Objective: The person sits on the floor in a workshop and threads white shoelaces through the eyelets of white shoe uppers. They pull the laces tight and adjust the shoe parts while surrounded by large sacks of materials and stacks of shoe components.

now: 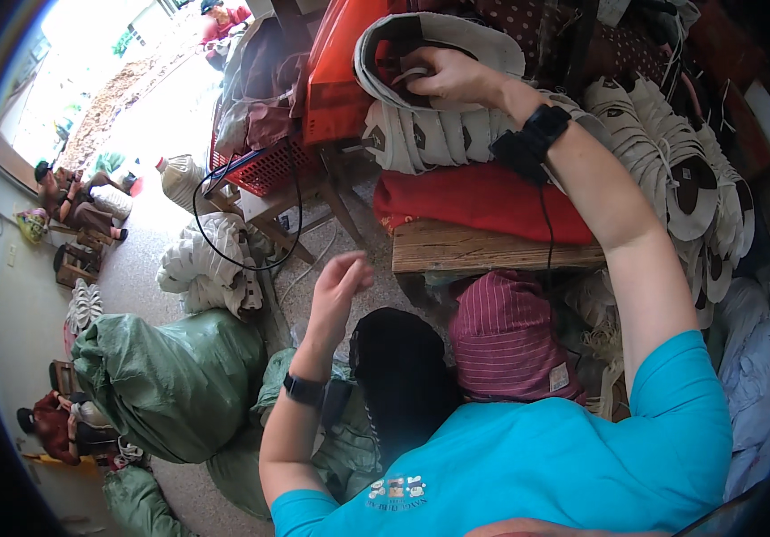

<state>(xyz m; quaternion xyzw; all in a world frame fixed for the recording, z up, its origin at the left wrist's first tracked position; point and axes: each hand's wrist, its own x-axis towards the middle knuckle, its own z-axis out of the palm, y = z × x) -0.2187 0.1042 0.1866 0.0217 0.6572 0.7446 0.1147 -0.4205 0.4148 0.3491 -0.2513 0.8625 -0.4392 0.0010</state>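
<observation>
My right hand (446,75) reaches far forward and grips the inner edge of a white shoe upper (483,34) with a dark lining. The upper rests on top of a row of white shoe uppers (434,139), bunched on a red cloth (483,204) over a wooden bench (492,249). Near the bench's left end, my left hand (342,279) is raised with its fingers curled together. Whatever they may hold is too small to make out. Both wrists wear dark bands; a cable hangs from the right one.
More stacked uppers (671,161) hang at the right. A red basket (264,170) on a wooden stool stands left of the bench, with a black cable looping below. Green sacks (170,376) and a bundle of uppers (210,264) lie on the floor. Other people sit at far left.
</observation>
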